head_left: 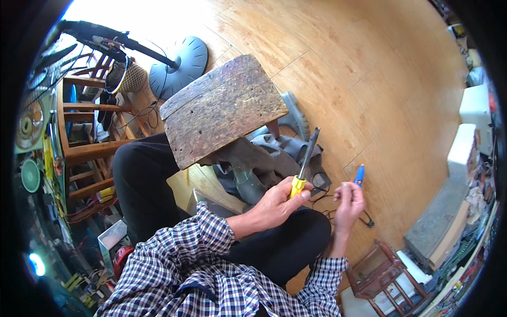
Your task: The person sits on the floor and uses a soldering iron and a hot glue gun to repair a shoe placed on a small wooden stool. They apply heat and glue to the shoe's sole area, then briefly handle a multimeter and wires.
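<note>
My left hand [273, 207] is closed around a yellow-handled tool [297, 186] in front of my knees. Its long, dark metal shaft points up and away; the frame does not show its exact kind. To the right, my right hand [348, 203] pinches a slim blue tool [360, 174] with an orange tip, most of its lower part hidden by the fingers. The two tools are apart. Beyond my hands stands a low, worn wooden bench [224, 105] with a pitted top. Beneath its near side are a greenish-grey boot [246, 182] and grey cloth [290, 147].
A round dark stand base [185, 62] stands behind the bench. Wooden chair frames [100, 150] crowd the left. At lower right is a small reddish-brown chair [377, 272], near a grey slab [430, 224] and white boxes [460, 143]. Black cord lies on the wooden floor [338, 79].
</note>
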{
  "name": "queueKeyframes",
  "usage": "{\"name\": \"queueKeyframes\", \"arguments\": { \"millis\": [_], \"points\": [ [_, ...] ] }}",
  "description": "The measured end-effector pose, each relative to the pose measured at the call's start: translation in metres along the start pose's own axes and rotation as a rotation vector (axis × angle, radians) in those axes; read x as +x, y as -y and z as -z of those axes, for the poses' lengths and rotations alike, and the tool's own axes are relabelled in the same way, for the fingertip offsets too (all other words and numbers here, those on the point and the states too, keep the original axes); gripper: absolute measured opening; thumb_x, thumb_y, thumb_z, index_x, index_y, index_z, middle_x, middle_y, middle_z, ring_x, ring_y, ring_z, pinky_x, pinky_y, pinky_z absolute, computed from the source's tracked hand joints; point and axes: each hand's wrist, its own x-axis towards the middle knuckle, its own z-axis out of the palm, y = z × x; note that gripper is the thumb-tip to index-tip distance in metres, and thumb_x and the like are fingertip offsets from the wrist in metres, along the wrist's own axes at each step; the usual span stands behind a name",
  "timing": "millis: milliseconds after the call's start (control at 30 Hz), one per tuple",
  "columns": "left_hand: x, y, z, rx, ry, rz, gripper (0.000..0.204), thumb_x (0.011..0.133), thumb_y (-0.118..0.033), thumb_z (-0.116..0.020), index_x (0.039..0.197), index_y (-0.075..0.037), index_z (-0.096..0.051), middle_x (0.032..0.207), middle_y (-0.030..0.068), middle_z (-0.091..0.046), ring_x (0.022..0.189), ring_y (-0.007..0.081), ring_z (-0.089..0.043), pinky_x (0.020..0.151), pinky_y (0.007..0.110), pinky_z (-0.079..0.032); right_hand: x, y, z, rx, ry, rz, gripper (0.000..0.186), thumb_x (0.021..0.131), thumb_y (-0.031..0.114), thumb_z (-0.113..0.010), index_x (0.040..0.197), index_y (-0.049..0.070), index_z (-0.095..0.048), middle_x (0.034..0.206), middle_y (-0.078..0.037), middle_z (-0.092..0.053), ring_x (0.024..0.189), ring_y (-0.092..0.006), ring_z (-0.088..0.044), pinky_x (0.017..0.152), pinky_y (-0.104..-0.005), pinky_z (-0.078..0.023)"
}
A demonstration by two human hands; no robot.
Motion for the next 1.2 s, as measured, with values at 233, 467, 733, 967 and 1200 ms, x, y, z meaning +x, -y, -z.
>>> {"name": "queueKeyframes", "arguments": {
  "millis": [233,467,733,967,1200],
  "points": [
    [-0.048,0.007,-0.007,-0.26,-0.071,-0.133,0.058,0.113,-0.031,-0.06,0.16,-0.002,-0.046,0.14,0.0059,-0.062,0.126,0.0123,-0.058,0.109,0.03,-0.048,-0.077,0.098,-0.067,-0.032,0.632,-0.038,0.033,0.101,0.007,-0.071,0.131,-0.002,-0.059,0.112,-0.009,-0.07,0.101,-0.0133,-0.068,0.089,-0.0298,-0.056],
    [-0.097,0.013,0.007,-0.264,-0.061,-0.063,0.079,0.107,-0.035,-0.069,0.164,0.005,-0.031,0.146,0.0167,-0.061,0.132,0.0189,-0.059,0.108,0.033,-0.051,-0.115,0.076,-0.096,-0.197,0.453,0.031,0.029,0.103,0.012,-0.065,0.128,-0.002,-0.061,0.103,-0.007,-0.066,0.094,-0.0113,-0.064,0.083,-0.0282,-0.053],
    [-0.147,0.093,0.109,0.376,0.064,-0.038,0.042,0.095,-0.03,-0.074,0.123,0.002,-0.073,0.114,0.0204,-0.078,0.107,0.0316,-0.076,0.093,0.041,-0.06,-0.098,0.073,-0.085,-0.719,0.3,0.267,0.026,0.102,0.017,-0.072,0.114,-0.005,-0.065,0.092,-0.015,-0.07,0.084,-0.0212,-0.068,0.074,-0.0364,-0.053],
    [-0.135,0.141,0.114,0.984,0.179,0.001,0.041,0.092,-0.031,-0.071,0.122,-0.003,-0.074,0.112,0.0199,-0.076,0.108,0.0397,-0.073,0.092,0.051,-0.06,-0.079,0.071,-0.087,-0.948,0.347,0.401,0.024,0.1,0.018,-0.073,0.112,-0.003,-0.07,0.097,-0.022,-0.072,0.088,-0.037,-0.07,0.08,-0.0428,-0.054],
    [-0.125,0.142,0.102,0.977,0.35,0.037,0.039,0.093,-0.034,-0.069,0.119,-0.005,-0.074,0.112,0.0186,-0.077,0.11,0.0375,-0.073,0.091,0.051,-0.06,-0.077,0.072,-0.089,-1.024,0.348,0.382,0.023,0.1,0.02,-0.073,0.108,-0.002,-0.072,0.095,-0.022,-0.073,0.089,-0.0401,-0.07,0.078,-0.0454,-0.053]
  ]
}}
